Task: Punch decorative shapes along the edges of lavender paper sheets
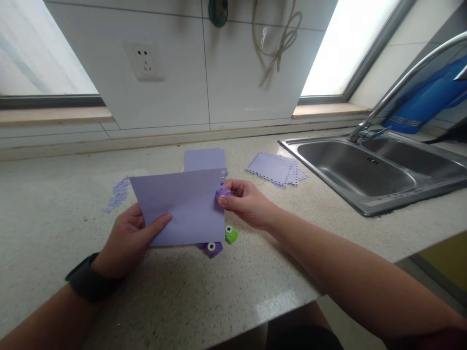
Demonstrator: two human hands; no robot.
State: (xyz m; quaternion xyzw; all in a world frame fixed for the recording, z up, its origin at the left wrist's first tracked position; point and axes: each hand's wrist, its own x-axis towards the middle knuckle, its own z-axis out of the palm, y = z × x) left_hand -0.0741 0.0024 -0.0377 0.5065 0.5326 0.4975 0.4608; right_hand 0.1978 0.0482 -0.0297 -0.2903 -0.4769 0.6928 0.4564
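My left hand [133,231] grips a sheet of purple paper [182,206] by its lower left side, thumb on top. The sheet is held up over the counter, tilted toward me. At its right edge my right hand [246,201] pinches a small purple craft punch [223,195], which sits on the paper's edge. Just above the punch, a few small punched holes show near the upper right corner. Below the sheet lie a green craft punch [230,234] and another purple craft punch [213,249], partly covered by the paper.
A stack of purple paper [204,159] lies behind the held sheet. To its right are several sheets with punched borders [273,169]. Small purple paper scraps [118,194] are heaped at the left. A steel double sink [328,194] with a faucet [397,80] is set into the counter at right.
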